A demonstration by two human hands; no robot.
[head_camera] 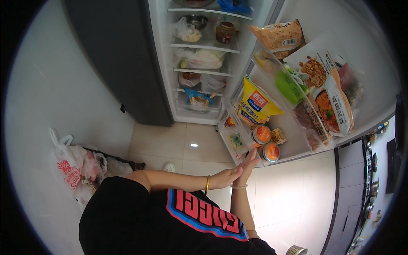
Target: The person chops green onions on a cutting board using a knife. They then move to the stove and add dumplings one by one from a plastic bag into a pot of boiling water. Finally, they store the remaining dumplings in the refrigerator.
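My left hand (pixel 223 179), with a gold bangle at the wrist, reaches across my body and meets my right hand (pixel 246 169). Palms face each other with fingers extended, and no object shows in either. A beaded bracelet circles my right wrist. Just beyond the fingertips, the open refrigerator door's lowest bin (pixel 234 149) holds two jars with orange lids, a nearer jar (pixel 271 152) and a farther jar (pixel 262 134). A small packet (pixel 278 136) sits beside them. Behind stands a yellow oatmeal bag (pixel 256 103) in the door.
Shelves inside the refrigerator (pixel 204 71) carry bagged food, a metal bowl (pixel 197 21) and a brown jar (pixel 225 32). Upper door bins hold a green package (pixel 288 86) and several food bags. Plastic bags (pixel 86 169) hang at left. A kitchen counter (pixel 350 178) runs along the right.
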